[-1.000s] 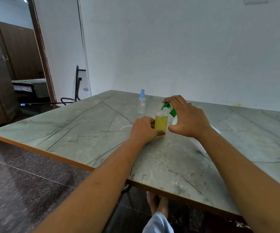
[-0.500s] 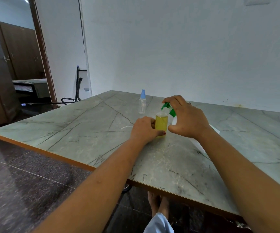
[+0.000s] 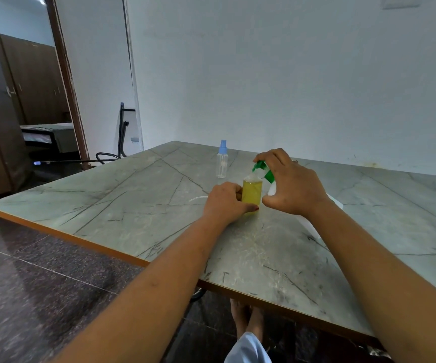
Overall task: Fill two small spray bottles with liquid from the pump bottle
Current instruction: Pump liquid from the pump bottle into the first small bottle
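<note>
A small clear bottle (image 3: 252, 193) holding yellow liquid stands upright on the marble table (image 3: 122, 205). My left hand (image 3: 224, 205) grips it from the left. My right hand (image 3: 292, 184) is curled over the green pump head (image 3: 260, 166) of the pump bottle, whose nozzle sits just above the small bottle's open mouth. The pump bottle's white body (image 3: 334, 203) is mostly hidden behind my right hand and forearm. A second small spray bottle (image 3: 222, 162), clear with a blue cap on, stands upright farther back and looks empty.
A thin white tube (image 3: 198, 199) lies on the table just left of my left hand. The table's near edge has an orange trim (image 3: 80, 242). A white wall is behind the table, a doorway at the far left, and dark floor below.
</note>
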Available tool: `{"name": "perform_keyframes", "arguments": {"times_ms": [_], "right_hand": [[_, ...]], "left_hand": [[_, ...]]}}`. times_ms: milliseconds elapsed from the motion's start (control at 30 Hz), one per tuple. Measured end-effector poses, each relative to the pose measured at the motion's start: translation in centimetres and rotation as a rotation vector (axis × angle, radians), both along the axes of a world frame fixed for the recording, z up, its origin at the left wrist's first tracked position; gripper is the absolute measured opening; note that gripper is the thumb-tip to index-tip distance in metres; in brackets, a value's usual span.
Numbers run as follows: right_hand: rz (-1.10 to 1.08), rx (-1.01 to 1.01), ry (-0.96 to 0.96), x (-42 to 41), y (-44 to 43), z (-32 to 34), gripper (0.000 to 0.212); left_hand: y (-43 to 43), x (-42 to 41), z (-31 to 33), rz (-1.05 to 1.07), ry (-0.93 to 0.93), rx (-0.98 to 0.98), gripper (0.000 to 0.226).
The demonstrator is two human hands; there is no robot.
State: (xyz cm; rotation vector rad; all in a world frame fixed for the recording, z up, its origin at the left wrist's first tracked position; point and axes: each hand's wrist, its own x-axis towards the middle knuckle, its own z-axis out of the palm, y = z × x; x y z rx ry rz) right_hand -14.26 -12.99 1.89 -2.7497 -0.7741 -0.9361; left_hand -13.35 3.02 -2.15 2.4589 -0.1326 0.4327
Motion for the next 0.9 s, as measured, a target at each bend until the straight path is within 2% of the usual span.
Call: {"name": "perform_keyframes", "arguments": {"times_ms": [367, 633, 900], "right_hand": [[-0.003, 0.002, -0.001, 0.12, -0.17, 0.03, 0.073], [-0.027, 0.04, -0.017, 0.21, 0.23, 0.13, 0.064], [0.004, 0.025, -0.018, 0.33, -0.03, -0.14, 0.071]], "left_hand": [[-0.04, 0.07, -0.06, -0.003, -0.004, 0.009, 0.061], [-0.06, -0.16, 0.04, -0.013, -0.008, 0.007, 0.061], [0.0, -0.21, 0.05, -0.009, -0.012, -0.007, 0.061]]}}
